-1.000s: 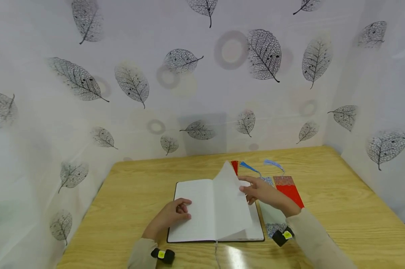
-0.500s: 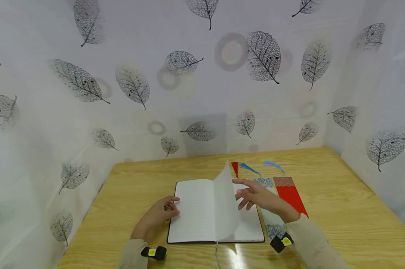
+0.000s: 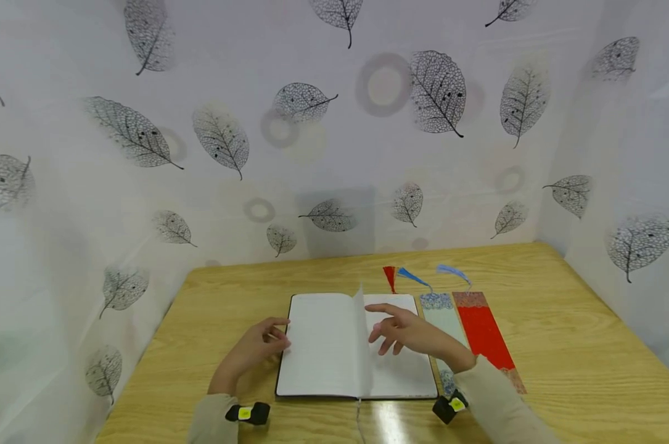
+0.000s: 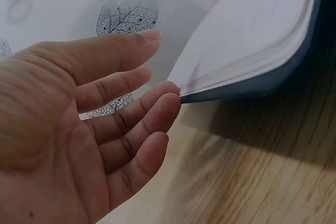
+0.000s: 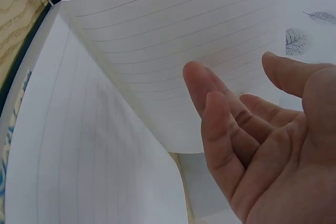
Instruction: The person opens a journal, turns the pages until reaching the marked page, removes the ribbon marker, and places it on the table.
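An open notebook (image 3: pixel 317 354) with a dark cover lies on the wooden table, its pages pale and lined. One page (image 3: pixel 362 351) stands nearly upright at the spine; its ruled face fills much of the right wrist view. My right hand (image 3: pixel 403 333) is over the notebook's right half, palm toward that page, index finger stretched out at its upper part. Fingers are loose and pinch nothing. At the notebook's left edge rests my left hand (image 3: pixel 249 354); its fingertips (image 4: pixel 170 90) touch the page corner there, with the thumb held apart.
Right of the notebook lie a pale bookmark (image 3: pixel 439 317) with blue patterned ends and a red bookmark (image 3: pixel 486 336). Blue (image 3: pixel 414 277), light blue (image 3: pixel 452 271) and red (image 3: pixel 389 277) tassels spread behind. A thin ribbon (image 3: pixel 359 416) hangs from the spine. Leaf-printed cloth (image 3: pixel 334 154) surrounds the table.
The page has swung left from leaning over the right half to nearly upright, my right hand moving left with it. My left hand has drawn back left to the notebook's edge.
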The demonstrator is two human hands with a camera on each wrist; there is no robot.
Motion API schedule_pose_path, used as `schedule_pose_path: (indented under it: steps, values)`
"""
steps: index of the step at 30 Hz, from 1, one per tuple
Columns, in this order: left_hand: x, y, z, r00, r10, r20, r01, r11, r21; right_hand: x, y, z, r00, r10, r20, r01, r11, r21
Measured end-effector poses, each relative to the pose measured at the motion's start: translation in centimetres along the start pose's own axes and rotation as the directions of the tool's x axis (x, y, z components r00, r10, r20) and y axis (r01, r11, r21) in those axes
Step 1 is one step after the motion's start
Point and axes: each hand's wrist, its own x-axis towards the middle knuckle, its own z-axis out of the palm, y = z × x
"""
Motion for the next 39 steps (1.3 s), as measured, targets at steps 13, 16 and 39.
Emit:
schedule_pose_path:
  steps: [13, 16, 39]
  values:
    - [-0.1, -0.4, -0.5, 0.999, -0.003, -0.036, 0.002, 1.0, -0.005, 1.7, 0.8, 2.2, 0.999, 0.031, 0.038, -0.031, 0.999, -0.02]
    - [-0.1, -0.5, -0.5, 0.998, -0.023, -0.058, 0.023, 1.0, 0.001, 2.2, 1.2, 2.7, 0.997, 0.068, 0.028, -0.068, 0.998, -0.01]
    - [-0.3, -0.4, -0.9, 0.994, 0.002, -0.107, -0.003, 1.0, -0.016, 4.6, 1.3, 6.6, 0.97, 0.158, -0.184, -0.222, 0.886, -0.407]
